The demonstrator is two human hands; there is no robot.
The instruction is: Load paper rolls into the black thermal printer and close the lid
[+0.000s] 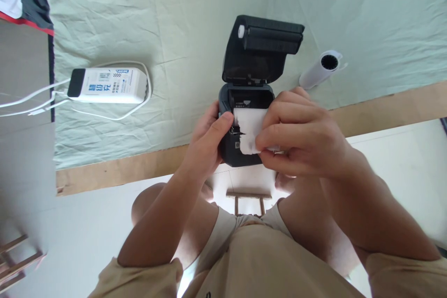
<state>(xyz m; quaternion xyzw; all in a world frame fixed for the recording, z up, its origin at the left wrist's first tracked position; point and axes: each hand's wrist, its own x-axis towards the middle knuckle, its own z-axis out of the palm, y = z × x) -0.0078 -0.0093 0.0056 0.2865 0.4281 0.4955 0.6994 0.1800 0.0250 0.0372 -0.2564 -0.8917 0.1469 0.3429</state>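
Note:
A small dark label printer (228,153) is at the table's front edge, its hinged lid (258,67) swung up and away from me. My left hand (206,142) grips the printer by its left side, the thumb resting near the opening. Over the front of the open compartment lies white paper (249,130) with a torn left edge. My right hand (300,132) pinches this paper on its right side. How much of it sits inside the compartment is hidden by my fingers.
A white power bank (111,84) with cables lies on the green cloth (181,18) at left. Behind my right hand stands a white cylinder (316,72) with a dark round end. The wooden table edge (122,172) runs before my knees. Wooden furniture (17,260) shows at lower left.

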